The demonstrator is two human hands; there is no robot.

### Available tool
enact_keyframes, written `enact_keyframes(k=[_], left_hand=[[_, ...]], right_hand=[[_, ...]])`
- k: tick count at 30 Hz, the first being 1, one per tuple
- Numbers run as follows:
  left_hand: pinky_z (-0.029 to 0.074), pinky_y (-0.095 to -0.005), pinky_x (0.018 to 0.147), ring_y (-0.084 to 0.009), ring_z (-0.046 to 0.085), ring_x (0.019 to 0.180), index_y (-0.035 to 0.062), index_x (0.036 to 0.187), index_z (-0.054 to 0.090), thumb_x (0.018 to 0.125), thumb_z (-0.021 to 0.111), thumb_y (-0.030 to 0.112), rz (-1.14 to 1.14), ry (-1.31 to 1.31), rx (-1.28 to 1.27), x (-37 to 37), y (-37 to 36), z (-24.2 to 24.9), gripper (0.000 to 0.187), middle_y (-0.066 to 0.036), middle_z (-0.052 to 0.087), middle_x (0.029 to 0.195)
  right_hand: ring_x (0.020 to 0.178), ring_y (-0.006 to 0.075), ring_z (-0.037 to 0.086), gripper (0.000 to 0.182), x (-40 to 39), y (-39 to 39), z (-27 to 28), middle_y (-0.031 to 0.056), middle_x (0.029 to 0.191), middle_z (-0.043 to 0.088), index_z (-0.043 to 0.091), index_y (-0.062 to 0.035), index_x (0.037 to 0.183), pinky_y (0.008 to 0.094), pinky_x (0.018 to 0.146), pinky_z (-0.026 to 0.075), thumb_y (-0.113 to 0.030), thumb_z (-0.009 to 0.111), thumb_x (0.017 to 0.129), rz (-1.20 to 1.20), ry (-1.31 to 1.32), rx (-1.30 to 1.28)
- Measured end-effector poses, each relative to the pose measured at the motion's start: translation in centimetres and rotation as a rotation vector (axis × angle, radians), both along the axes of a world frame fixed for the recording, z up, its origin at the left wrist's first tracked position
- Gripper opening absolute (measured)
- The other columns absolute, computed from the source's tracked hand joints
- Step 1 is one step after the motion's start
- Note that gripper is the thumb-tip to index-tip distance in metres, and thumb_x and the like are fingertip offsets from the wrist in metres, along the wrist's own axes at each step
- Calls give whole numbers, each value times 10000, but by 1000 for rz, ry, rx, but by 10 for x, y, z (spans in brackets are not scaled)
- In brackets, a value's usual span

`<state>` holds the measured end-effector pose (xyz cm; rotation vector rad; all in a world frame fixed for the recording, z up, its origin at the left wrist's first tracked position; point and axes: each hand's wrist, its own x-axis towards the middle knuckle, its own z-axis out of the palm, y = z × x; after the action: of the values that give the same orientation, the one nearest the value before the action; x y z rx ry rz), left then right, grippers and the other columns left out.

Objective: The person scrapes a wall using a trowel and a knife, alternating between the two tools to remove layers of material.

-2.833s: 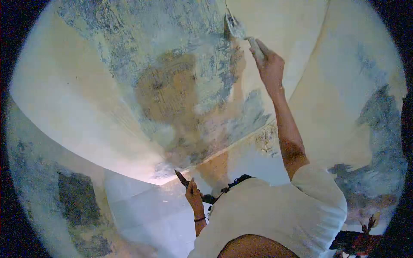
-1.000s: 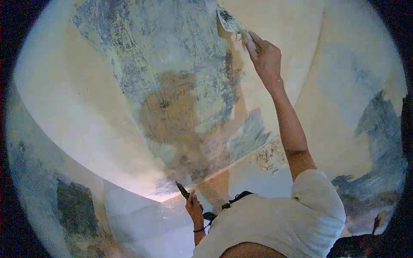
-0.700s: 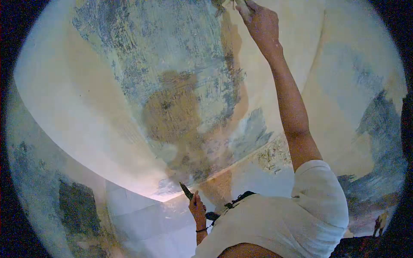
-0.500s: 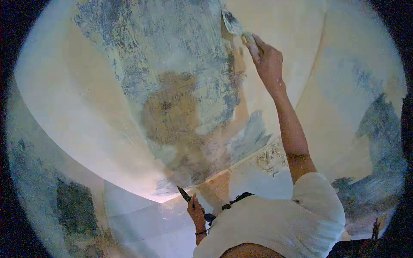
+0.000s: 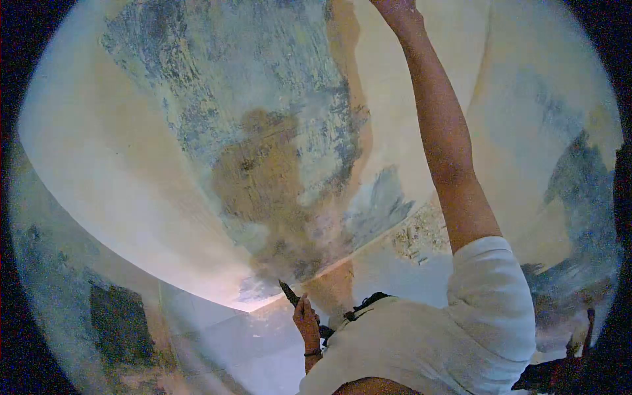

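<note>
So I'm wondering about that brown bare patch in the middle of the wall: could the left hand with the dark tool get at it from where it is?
Probably yes. The left hand holds the dark tool just below the brown patch, with nothing between them.

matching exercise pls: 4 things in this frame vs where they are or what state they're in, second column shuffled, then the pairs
Things
1. right hand
2. left hand
3. dark-bladed tool
4. white T-shirt

Place or state
A. on the person, bottom right of the view
B. raised to the top edge, partly cut off by the frame
C. low near the chest, closed on a tool, band on the wrist
D. pointing up and left out of the lower fist, toward the scraped wall

Pairs: 1-B, 2-C, 3-D, 4-A
</note>
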<state>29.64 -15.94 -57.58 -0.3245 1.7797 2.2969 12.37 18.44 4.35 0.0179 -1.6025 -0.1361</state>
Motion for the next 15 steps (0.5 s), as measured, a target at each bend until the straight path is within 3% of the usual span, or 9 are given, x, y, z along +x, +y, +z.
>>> enact_keyframes(k=[3, 5, 7, 10, 13, 15], left_hand=[[296, -211, 404, -29, 331, 450, 69, 1252, 633, 987, 594, 255, 18, -39, -7, 5, -5, 0, 326, 78, 373, 585], [307, -217, 403, -32, 342, 450, 70, 1250, 638, 986, 594, 250, 17, -25, 12, 3, -4, 3, 322, 74, 385, 588], [317, -222, 404, -33, 354, 451, 71, 1242, 646, 986, 594, 249, -2, -5, 20, 5, -10, 1, 316, 72, 396, 593], [335, -223, 408, -34, 370, 456, 76, 1223, 661, 987, 594, 260, -31, -27, -21, 6, -15, -3, 307, 72, 399, 598], [345, -221, 411, -37, 378, 458, 79, 1221, 664, 988, 592, 267, -38, -37, -52, 4, -16, -3, 308, 71, 397, 596], [348, -222, 411, -37, 377, 456, 80, 1221, 664, 989, 591, 272, -31, 11, -41, 3, -14, -5, 310, 70, 400, 599]], right_hand=[[722, 406, 659, 376, 6, -6, -51, 247, 768, 655, 674, 31, 899, 476, 678, 515, -317, 545, 959, 11, -40, -46], [691, 369, 652, 373, -5, 16, -111, 200, 759, 670, 629, -71, 1209, 482, 679, 527, -329, 573, 944, -137, -144, -41], [683, 369, 650, 389, 15, 7, -152, 204, 734, 661, 591, -78, 1254, 491, 674, 523, -316, 572, 947, -39, -270, -183], [600, 350, 648, 386, 38, -2, -183, 217, 694, 643, 653, -47, 1202, 418, 582, 526, -321, 630, 930, 17, -289, -278], [608, 327, 659, 358, 37, 4, -178, 192, 680, 650, 674, -57, 1176, 406, 593, 532, -304, 650, 919, 40, -294, -371], [620, 322, 667, 359, 25, 13, -164, 186, 681, 654, 686, -62, 1165, 396, 610, 537, -322, 645, 921, 15, -212, -262]])
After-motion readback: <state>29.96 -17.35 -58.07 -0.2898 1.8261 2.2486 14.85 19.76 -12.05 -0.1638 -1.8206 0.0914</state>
